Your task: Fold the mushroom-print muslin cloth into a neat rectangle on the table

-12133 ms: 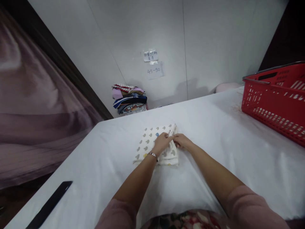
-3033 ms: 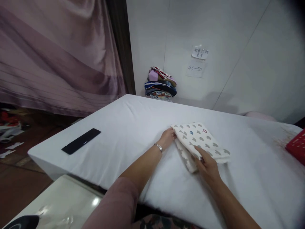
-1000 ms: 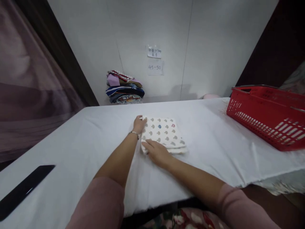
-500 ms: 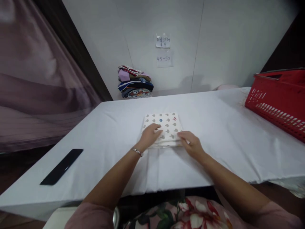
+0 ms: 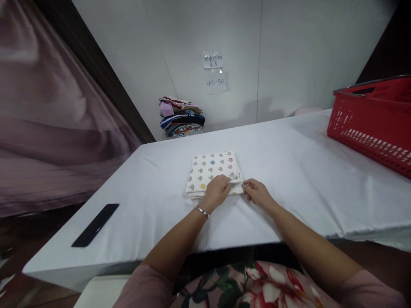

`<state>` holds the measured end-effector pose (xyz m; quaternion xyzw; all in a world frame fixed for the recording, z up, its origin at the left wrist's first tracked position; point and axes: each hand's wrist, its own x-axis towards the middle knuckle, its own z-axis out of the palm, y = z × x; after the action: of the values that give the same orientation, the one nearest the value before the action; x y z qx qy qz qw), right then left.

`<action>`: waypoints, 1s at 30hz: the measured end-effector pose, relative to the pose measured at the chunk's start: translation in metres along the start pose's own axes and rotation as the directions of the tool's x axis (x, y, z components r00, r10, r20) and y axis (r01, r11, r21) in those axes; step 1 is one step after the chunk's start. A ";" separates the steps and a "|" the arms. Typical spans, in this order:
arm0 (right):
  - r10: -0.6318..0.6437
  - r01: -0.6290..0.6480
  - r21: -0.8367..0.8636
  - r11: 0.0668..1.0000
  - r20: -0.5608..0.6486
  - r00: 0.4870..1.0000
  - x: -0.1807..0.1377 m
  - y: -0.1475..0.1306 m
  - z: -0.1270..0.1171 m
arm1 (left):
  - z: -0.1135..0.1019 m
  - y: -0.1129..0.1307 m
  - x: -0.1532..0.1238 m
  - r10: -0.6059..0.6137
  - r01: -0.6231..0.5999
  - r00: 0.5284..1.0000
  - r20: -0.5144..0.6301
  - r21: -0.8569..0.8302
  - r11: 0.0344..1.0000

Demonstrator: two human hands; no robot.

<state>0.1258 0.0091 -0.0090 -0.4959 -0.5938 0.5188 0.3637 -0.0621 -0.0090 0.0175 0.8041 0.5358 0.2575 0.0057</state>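
From where I stand, a white folded cloth (image 5: 199, 171) printed with grey, blue, red and yellow mushroom shapes lies on the white-covered table (image 5: 154, 184), right in front of the person. The left hand (image 5: 218, 189), a bracelet (image 5: 202, 211) at its wrist, curls narrowly over the near right part; I can't tell whether its fingers grip. The right hand (image 5: 257, 192) pinches the near right corner. A red plastic basket (image 5: 369, 128) stands well apart to the right, a flat black object (image 5: 96, 225) to the left.
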 end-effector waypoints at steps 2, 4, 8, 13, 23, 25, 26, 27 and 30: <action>0.001 -0.001 -0.020 1.000 0.012 1.000 0.000 0.000 0.000 | 0.001 0.003 -0.004 0.033 -0.032 0.999 0.028 -0.029 0.999; -0.003 0.004 -0.047 0.999 0.022 1.000 0.001 0.001 -0.001 | 0.000 0.005 -0.006 0.026 -0.026 1.000 0.004 -0.063 0.998; -0.046 0.048 -0.097 0.994 0.022 0.999 0.004 0.005 -0.001 | -0.004 0.007 -0.007 -0.003 0.000 0.998 -0.062 -0.046 0.999; -0.081 0.086 -0.109 0.990 0.047 0.996 0.009 0.011 0.000 | -0.003 0.004 -0.010 0.182 -0.192 0.973 0.144 0.058 0.980; 0.016 -0.029 0.198 0.980 0.066 0.998 0.005 -0.001 0.001 | 0.000 0.014 -0.004 0.154 -0.167 0.978 0.139 0.087 0.982; -0.006 -0.022 0.297 0.955 0.093 0.996 0.001 -0.008 0.003 | 0.001 0.014 -0.003 0.120 -0.133 0.985 0.121 0.101 0.986; -0.042 0.004 0.354 0.935 0.099 0.994 -0.001 -0.011 0.005 | 0.002 0.013 -0.003 0.079 -0.087 0.992 0.094 0.086 0.992; -0.081 0.036 0.405 0.914 0.096 0.992 -0.002 -0.013 0.006 | 0.003 0.011 -0.002 0.014 -0.017 0.998 0.054 0.054 0.998; -0.128 0.098 0.438 0.894 0.040 0.991 -0.004 -0.014 0.012 | 0.004 0.004 -0.001 -0.263 0.253 0.962 -0.075 -0.121 0.960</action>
<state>0.1129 0.0023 0.0028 -0.3489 -0.5028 0.6327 0.4745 -0.0577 -0.0103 0.0151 0.7133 0.6207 0.3200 0.0593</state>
